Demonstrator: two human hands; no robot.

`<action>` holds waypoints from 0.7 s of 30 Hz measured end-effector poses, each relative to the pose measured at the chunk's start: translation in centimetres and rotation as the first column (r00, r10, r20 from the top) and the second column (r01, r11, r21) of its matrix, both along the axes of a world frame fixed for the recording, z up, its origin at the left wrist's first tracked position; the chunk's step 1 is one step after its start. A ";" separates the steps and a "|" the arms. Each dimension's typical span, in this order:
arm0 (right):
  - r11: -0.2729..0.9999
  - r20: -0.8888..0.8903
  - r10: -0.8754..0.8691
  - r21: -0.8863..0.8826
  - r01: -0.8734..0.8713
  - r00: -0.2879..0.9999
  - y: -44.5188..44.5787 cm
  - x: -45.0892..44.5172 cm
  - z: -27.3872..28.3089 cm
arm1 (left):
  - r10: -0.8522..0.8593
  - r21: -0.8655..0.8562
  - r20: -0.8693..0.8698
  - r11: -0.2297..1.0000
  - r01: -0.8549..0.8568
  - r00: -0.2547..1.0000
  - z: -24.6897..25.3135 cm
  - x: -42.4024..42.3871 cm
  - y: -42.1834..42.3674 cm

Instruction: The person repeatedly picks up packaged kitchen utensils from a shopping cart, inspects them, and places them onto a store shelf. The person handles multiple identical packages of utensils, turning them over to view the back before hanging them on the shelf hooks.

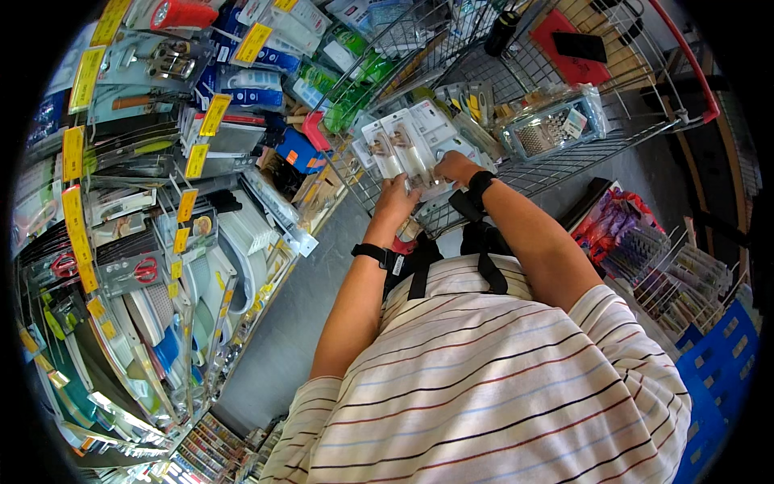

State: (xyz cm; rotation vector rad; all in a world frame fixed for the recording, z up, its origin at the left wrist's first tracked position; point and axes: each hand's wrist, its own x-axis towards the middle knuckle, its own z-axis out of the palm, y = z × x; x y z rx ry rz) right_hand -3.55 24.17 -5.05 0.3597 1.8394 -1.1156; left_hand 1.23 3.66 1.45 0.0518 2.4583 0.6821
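Observation:
Two white-backed blister packs (406, 145) lie side by side over the wire shopping cart (532, 175), with clear plastic fronts. My left hand (396, 202) grips their near end, thumb and fingers at the lower edge. At their right side, my right hand (458, 168) pinches the lower corner; its fingertips are partly hidden. More white carded packs (432, 124) sit beneath and behind them in the cart. Farther right in the basket is a packaged metal grater (541, 133) with a blue-grey frame. Yellow-and-grey carded tools (471, 103) lie between the two groups.
Hanging kitchen goods with yellow price tags (196, 160) fill the shelf on the left. The cart's upper seat holds a black phone (579, 47) on a red item (562, 66), and a black bottle (502, 33) stands nearby. Right of me are wire baskets (689, 290) and a blue plastic crate (719, 375).

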 end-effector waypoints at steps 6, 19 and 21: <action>0.996 -0.009 -0.014 -0.086 0.013 1.000 0.2 0.3 0.1 | 0.022 0.009 0.026 1.000 -0.022 0.999 0.2 -0.2 0.0; 0.977 -0.139 -0.082 -0.209 0.052 0.987 6.4 0.7 6.1 | -0.084 -0.090 0.025 0.992 0.086 0.996 -0.5 -1.0 -0.7; 0.964 -0.125 -0.112 -0.255 0.077 0.986 7.5 0.7 7.5 | -0.062 -0.108 0.035 0.992 0.065 0.997 -0.1 -1.2 -0.7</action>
